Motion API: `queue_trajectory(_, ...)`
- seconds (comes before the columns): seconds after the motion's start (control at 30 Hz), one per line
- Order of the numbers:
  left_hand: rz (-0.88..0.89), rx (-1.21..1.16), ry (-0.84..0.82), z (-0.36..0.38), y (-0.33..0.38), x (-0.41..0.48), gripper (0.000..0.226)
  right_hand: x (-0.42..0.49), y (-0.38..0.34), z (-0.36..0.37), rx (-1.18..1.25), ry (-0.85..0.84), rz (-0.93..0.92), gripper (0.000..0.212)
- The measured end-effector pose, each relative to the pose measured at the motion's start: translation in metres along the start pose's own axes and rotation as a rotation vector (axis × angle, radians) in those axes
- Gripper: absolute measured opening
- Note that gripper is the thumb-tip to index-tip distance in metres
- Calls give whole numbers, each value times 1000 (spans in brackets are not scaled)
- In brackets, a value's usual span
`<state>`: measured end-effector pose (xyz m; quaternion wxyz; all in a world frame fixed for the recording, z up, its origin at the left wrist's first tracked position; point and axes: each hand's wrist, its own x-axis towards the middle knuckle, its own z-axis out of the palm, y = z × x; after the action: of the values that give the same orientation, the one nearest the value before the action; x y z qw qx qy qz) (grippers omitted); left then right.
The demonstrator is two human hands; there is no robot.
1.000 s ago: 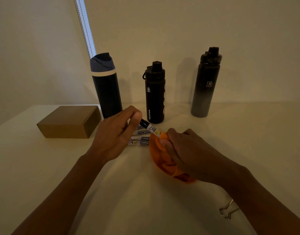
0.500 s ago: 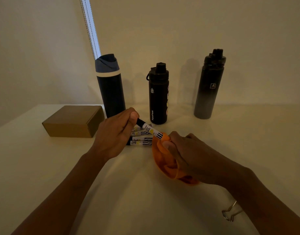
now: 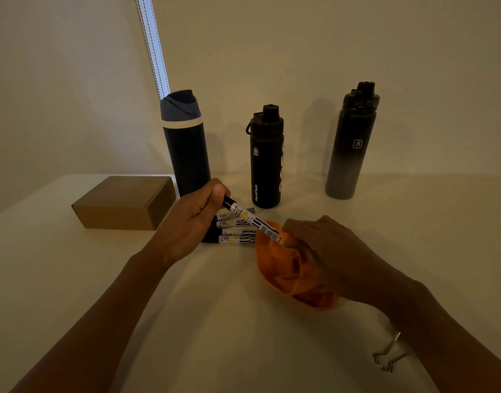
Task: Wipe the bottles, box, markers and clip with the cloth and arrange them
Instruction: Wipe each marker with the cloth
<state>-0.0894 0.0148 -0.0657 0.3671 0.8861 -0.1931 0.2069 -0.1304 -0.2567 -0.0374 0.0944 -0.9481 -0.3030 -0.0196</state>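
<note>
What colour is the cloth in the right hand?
Orange; the cloth shows best in the head view, bunched in the right hand.

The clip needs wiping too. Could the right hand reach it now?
Likely yes: the clip lies on bare table just behind the right hand, but that hand grips the cloth and must draw back.

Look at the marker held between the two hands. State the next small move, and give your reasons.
Probably slide the orange cloth up the marker toward its black end. The left hand pinches that end, while the right hand wraps the cloth round the far tip only, so most of the labelled barrel shows bare and is likely unwiped.
</note>
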Motion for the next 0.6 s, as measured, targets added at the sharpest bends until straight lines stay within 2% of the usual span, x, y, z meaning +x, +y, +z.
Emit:
queue_trajectory(0.13,72,55,0,-9,-6,2,22,1,8,3,53,88,147,46)
queue_trajectory(0.23,63,106,-52,-20,-19,2,14,2,24,10,150,439,148,26)
queue_trajectory(0.4,-54,54,-195,-32,-35,-2,6,0,52,1,145,819,310,25)
queue_trajectory(0.6,-161,79,-290,-45,-49,-5,9,-4,79,-6,134,975,493,30)
